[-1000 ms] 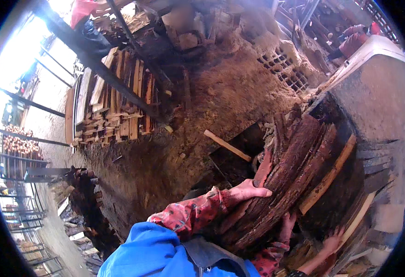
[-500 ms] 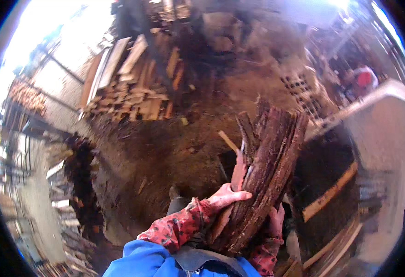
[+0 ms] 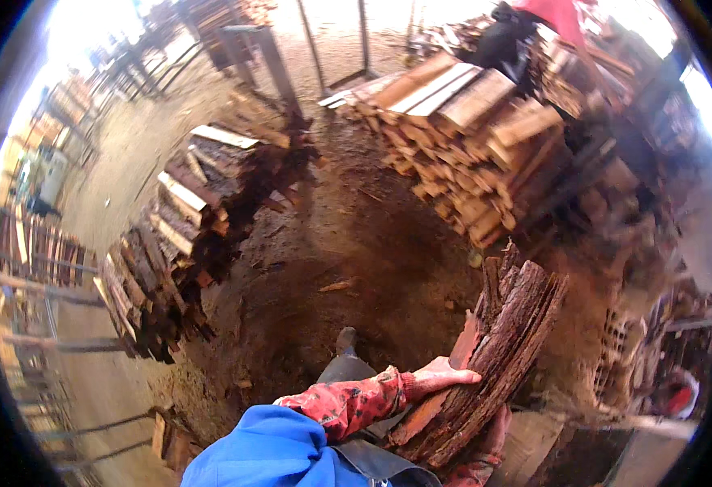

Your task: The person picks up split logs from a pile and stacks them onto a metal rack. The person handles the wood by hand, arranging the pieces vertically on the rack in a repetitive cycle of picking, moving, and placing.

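I carry a bundle of rough, dark reddish-brown bark-covered wood slabs (image 3: 512, 329) against my front, tilted up and away to the right. My left hand (image 3: 447, 376) lies over its left side, thumb across the top and fingers hidden behind a flat reddish piece. On the lower right side, my right hand (image 3: 496, 437) grips the bundle from below, mostly covered by it. Both forearms wear red patterned sleeves. One of my boots (image 3: 345, 339) shows on the brown dirt floor.
Ahead to the right stands a stack of sawn boards (image 3: 461, 122). A curved row of bark-edged slabs (image 3: 173, 219) runs along the left. Metal posts (image 3: 275, 69) rise at the far side. A perforated block-like structure (image 3: 613, 345) and a red-and-white round object (image 3: 681, 395) are at the right.
My view has swung to the left, so the board stack and perforated structure now appear farther right. Both hands keep their hold on the bundle, which turns with me.
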Demonstrator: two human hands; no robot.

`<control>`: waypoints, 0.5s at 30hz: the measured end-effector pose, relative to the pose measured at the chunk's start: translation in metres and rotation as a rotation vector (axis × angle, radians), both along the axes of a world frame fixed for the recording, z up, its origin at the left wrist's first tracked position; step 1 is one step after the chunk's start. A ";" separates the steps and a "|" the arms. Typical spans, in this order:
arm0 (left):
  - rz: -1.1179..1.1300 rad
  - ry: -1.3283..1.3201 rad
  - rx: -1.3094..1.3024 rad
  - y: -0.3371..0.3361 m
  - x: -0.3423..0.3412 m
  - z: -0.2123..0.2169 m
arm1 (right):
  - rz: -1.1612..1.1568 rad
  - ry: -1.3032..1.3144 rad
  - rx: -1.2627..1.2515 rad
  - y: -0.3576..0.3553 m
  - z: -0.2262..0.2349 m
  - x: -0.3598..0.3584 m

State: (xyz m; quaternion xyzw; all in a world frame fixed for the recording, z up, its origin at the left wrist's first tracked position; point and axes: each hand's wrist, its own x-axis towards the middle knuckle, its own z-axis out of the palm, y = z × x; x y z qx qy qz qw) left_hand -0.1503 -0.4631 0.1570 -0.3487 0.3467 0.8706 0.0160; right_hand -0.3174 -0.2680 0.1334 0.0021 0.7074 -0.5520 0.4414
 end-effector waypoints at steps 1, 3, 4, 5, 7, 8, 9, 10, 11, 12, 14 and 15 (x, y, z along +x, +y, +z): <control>0.098 0.025 0.020 0.000 0.016 0.002 | 0.078 -0.016 -0.021 -0.020 0.017 0.008; 0.209 0.055 0.071 -0.027 0.049 0.023 | 0.286 -0.024 -0.105 -0.067 0.042 0.026; 0.239 0.077 0.093 -0.043 0.062 0.033 | 0.365 -0.022 -0.150 -0.086 0.054 0.033; 0.305 0.074 0.099 -0.055 0.080 0.041 | 0.454 -0.020 -0.108 -0.105 0.048 0.031; 0.374 0.086 0.133 -0.065 0.127 0.077 | 0.563 0.009 -0.031 -0.122 0.036 0.033; 0.407 0.039 0.102 -0.088 0.147 0.093 | 0.604 0.017 -0.024 -0.148 0.036 0.043; 0.463 0.043 0.103 -0.108 0.169 0.102 | 0.641 0.026 -0.022 -0.174 0.037 0.054; 0.488 0.051 0.089 -0.131 0.181 0.106 | 0.654 0.042 -0.032 -0.195 0.035 0.064; 0.564 0.036 0.101 -0.128 0.194 0.106 | 0.736 0.040 -0.006 -0.215 0.038 0.076; 0.626 0.016 0.102 -0.125 0.204 0.106 | 0.810 0.040 0.012 -0.224 0.036 0.082; 0.698 -0.017 0.108 -0.140 0.243 0.126 | 0.909 -0.041 -0.003 -0.265 0.079 0.132; 0.728 -0.025 0.125 -0.146 0.266 0.141 | 0.890 -0.087 -0.012 -0.275 0.091 0.154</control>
